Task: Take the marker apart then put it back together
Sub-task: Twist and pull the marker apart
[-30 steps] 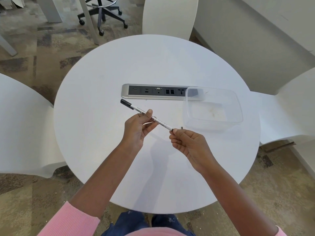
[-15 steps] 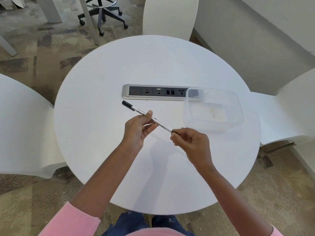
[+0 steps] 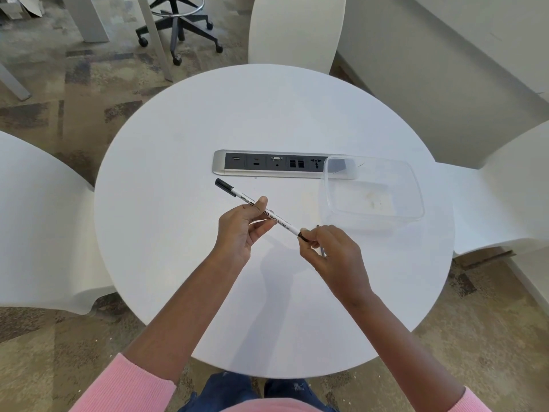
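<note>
Both hands' grips pinch the marker (image 3: 261,206) closed.

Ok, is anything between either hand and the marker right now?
Nothing visible. The left hand already holds the marker mid-barrel, and the right hand pinches its near end. The clear container sits off to the right.

Bright even light, soft shadows, sharp focus, wide-angle bending at edges
</note>
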### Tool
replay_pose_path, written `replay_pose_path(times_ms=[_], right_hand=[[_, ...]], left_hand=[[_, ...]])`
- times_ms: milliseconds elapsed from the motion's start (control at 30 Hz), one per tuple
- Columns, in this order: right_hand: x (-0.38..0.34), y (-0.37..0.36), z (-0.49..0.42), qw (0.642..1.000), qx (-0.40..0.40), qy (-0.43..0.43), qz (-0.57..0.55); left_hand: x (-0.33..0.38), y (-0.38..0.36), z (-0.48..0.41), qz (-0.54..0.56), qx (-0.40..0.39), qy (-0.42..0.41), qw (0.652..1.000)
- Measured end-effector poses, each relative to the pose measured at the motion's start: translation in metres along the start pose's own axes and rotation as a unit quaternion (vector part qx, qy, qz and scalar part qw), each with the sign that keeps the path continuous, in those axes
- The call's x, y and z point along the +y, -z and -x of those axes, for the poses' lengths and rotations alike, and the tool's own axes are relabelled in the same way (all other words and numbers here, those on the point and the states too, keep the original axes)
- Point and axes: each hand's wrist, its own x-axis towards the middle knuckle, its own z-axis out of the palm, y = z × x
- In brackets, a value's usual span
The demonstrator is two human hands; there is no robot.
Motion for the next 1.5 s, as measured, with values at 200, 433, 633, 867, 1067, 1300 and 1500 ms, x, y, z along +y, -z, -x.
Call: replay_pose_path(times_ms=[200, 433, 633, 867, 1067, 1300, 1500], right_hand=[[-0.006, 0.003, -0.008, 0.963, -0.021, -0.182, -0.197], [-0.01, 0.012, -0.022, 0.817, -0.111, -0.371, -0.427], [-0.005, 0.016, -0.023, 0.671, -0.154, -0.486, -0.539], [-0.002, 0.02, -0.027, 0.688, -0.196, -0.467, -0.519], [0.002, 0.022, -0.027, 0.737, -0.196, -0.438, -0.475], [0.002, 0.017, -0.021, 0.857, -0.175, -0.333, -0.351], [0.006, 0.009, -0.016, 0.901, -0.167, -0.294, -0.272]], left_hand=[[0.006, 0.001, -0.004, 0.002, -0.063, -0.01, 0.998], [-0.001, -0.006, 0.001, 0.037, -0.188, 0.001, 0.981], [-0.003, -0.002, 0.005, 0.04, -0.194, -0.01, 0.98], [-0.003, -0.005, 0.006, 0.011, -0.197, -0.037, 0.98], [-0.006, -0.006, 0.007, 0.017, -0.178, -0.039, 0.983], [-0.018, -0.004, 0.007, 0.026, -0.127, -0.02, 0.991], [-0.022, -0.003, 0.005, 0.037, -0.092, -0.005, 0.995]])
